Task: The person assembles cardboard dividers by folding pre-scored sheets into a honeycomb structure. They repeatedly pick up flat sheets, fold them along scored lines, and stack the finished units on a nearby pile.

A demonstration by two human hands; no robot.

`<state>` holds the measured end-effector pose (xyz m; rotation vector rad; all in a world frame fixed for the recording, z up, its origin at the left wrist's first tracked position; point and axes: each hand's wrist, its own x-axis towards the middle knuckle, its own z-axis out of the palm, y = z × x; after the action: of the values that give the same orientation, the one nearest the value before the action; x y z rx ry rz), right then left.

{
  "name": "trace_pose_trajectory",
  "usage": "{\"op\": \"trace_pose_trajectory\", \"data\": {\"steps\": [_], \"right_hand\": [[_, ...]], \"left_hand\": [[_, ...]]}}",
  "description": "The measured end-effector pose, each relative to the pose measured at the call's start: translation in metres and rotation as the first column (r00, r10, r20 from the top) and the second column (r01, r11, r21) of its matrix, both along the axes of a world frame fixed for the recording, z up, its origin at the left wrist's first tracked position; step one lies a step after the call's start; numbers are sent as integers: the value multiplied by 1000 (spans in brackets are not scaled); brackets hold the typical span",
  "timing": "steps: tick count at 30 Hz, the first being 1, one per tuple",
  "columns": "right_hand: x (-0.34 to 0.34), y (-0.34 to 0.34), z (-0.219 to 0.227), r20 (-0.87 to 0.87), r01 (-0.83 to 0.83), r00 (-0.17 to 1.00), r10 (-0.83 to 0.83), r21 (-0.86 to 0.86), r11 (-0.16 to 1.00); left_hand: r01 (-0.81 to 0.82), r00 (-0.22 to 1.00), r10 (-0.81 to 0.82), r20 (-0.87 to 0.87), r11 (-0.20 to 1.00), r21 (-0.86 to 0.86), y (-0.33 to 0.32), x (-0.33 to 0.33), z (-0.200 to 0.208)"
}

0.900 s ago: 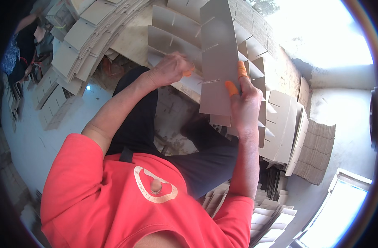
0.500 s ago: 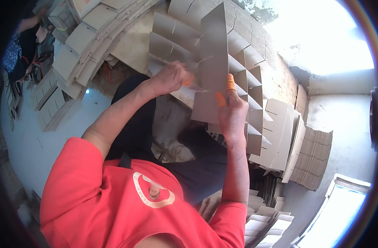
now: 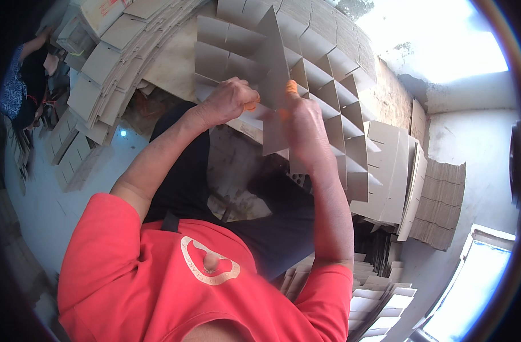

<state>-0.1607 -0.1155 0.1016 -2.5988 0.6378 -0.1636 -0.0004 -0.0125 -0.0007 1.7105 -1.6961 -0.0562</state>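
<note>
A partly assembled grid of grey-brown cardboard dividers (image 3: 329,101) stands on the work surface before me, its slotted strips crossing into square cells. My right hand (image 3: 306,128), slightly blurred, grips the near end of an upright cardboard strip (image 3: 269,57) between fingers and thumb; orange covers show on its fingertips. To its left, my left hand (image 3: 229,101) is closed beside the near left edge of the grid, also with an orange fingertip cover. Whatever its fingers pinch is hidden. The upright strip runs away from me between open cells on both sides.
Stacked cardboard sheets (image 3: 103,60) rise at the left. More slotted cardboard (image 3: 434,199) leans by the right wall, with bundled strips (image 3: 380,296) below. Another person (image 3: 29,80) is at the far left. A bright window (image 3: 468,285) is at lower right.
My right hand has moved left and slightly away from me with the strip, which has turned more edge-on and sits lower among the other dividers. My left hand has shifted slightly left.
</note>
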Motion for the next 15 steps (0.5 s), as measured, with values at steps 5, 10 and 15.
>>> {"op": "trace_pose_trajectory", "data": {"steps": [5,10,15], "right_hand": [[-6,0,-42,-111,-78,992,68,-93,993],[-32,0,-46,-51,-46,998,40,-120,992],[-130,-79,-66,564,540,735,-376,-153,827]], "left_hand": [[38,999,-38,-29,999,2,-7,-5,8],[43,999,-43,10,999,8,-5,-10,6],[15,999,-15,36,1000,0,2,-10,22]]}}
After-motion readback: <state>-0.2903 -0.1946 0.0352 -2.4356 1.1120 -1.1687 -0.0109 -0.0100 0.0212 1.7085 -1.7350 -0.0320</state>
